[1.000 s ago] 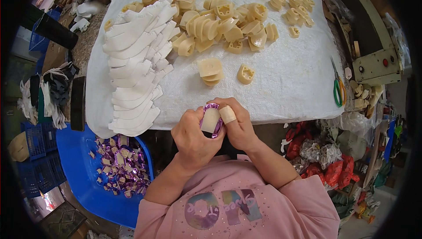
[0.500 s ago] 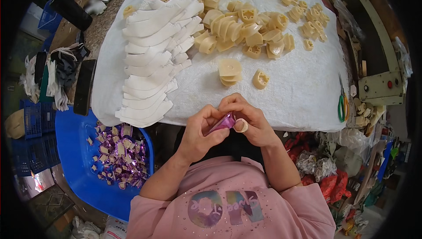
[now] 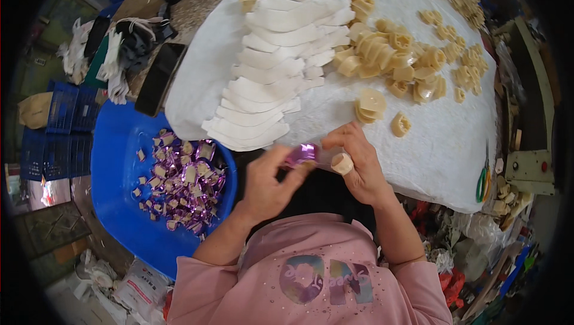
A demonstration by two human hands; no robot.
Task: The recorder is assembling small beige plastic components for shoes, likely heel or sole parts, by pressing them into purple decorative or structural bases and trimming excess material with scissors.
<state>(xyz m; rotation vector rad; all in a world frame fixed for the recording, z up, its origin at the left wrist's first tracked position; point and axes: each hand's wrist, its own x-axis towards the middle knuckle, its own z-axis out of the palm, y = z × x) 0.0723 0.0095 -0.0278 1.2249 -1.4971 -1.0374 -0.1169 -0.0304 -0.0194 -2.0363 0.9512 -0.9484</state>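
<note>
My left hand (image 3: 269, 183) pinches a small shiny purple-covered block (image 3: 304, 154) between thumb and fingers, just off the table's front edge. A beige patch shows at its lower end; the hand is slightly smeared by motion. Apart from it on the right, my right hand (image 3: 362, 169) has its index finger and thumb spread, with nothing plainly between them. A pale beige wrap (image 3: 342, 163) covers that thumb. On the cloth beyond the hands are a stack of beige curved pieces (image 3: 371, 105) and a single hollow beige block (image 3: 400, 124).
A blue basin (image 3: 113, 187) at the left holds many purple-covered blocks (image 3: 185, 175). Overlapping white curved strips (image 3: 263, 86) and a heap of beige blocks (image 3: 394, 56) lie on the white-covered table (image 3: 442, 146). A phone (image 3: 160, 79) and scissors (image 3: 482, 183) lie near its sides.
My hands have come apart, the left one carrying the purple-covered block leftward. The view has turned, so the table and basin appear shifted to the right.
</note>
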